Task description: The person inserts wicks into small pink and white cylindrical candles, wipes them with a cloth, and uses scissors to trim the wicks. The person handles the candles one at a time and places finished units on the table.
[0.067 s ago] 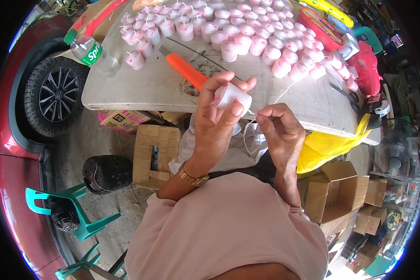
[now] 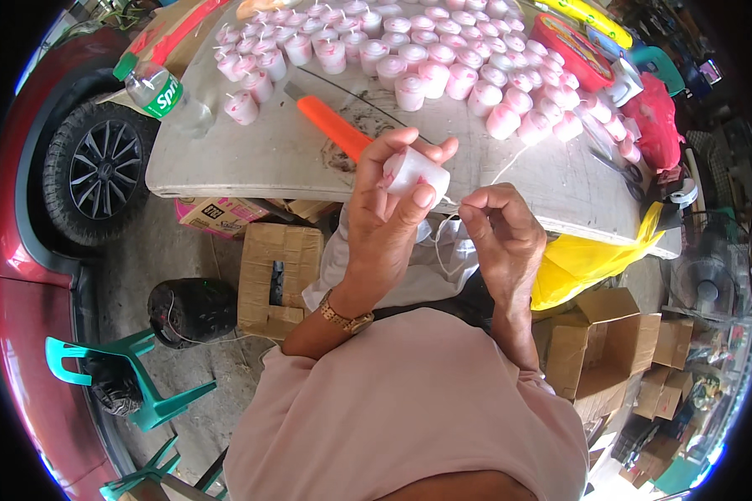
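Note:
My left hand [image 2: 382,213] holds a small white candle [image 2: 416,177] with pink smears, tilted on its side between thumb and fingers. Close on its right, my right hand [image 2: 505,234] pinches a thin white wick string [image 2: 439,250]. The string runs from the candle's right end and hangs in a loop below the fingers; another stretch rises to the table. Beyond my left fingers lies a knife with an orange handle [image 2: 332,127], its tip end pointing to the far left. Many pink-and-white candles [image 2: 409,92] stand in rows on the far part of the table [image 2: 251,159].
A plastic bottle [image 2: 163,93] stands at the table's left. Scissors [image 2: 622,171] and a red plastic bag [image 2: 653,125] lie at the right. A yellow bag [image 2: 581,259] hangs off the near edge. Cardboard boxes [image 2: 280,280], a green chair [image 2: 142,376] and a red car [image 2: 38,326] surround me.

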A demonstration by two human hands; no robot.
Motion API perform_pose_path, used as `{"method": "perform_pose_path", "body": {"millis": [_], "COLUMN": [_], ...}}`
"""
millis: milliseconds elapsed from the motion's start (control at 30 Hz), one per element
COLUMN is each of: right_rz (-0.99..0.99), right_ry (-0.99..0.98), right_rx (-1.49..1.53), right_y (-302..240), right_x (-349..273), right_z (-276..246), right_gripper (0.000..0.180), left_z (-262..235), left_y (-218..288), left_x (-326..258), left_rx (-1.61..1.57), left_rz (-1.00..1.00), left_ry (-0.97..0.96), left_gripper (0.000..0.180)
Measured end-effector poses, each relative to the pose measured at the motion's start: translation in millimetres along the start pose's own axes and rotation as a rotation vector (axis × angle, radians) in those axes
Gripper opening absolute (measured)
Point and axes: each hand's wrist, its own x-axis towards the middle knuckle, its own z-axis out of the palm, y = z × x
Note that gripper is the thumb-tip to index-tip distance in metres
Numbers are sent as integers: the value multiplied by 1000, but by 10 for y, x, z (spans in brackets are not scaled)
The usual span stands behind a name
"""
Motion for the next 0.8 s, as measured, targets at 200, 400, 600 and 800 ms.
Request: {"method": "perform_pose_path", "body": {"millis": [200, 400, 600, 800], "right_rz": [-42, 40, 90, 71], "right_ry": [-24, -40, -61, -20], "right_rx": [-28, 34, 13, 215], "right_y": [11, -7, 0, -16], "right_x": [73, 43, 35, 52], "right_z": [48, 112, 126, 170], "right_gripper": [9, 9, 10, 15], "left_z": [-27, -15, -29, -43], "left_y": [-5, -6, -36, -24], "left_x": [39, 11, 13, 8], "left_rx": [-39, -51, -44, -38], "left_rz": [-10, -57, -57, -46], "left_ry": [-2, 8, -14, 8], "left_gripper": [52, 51, 51, 50]}}
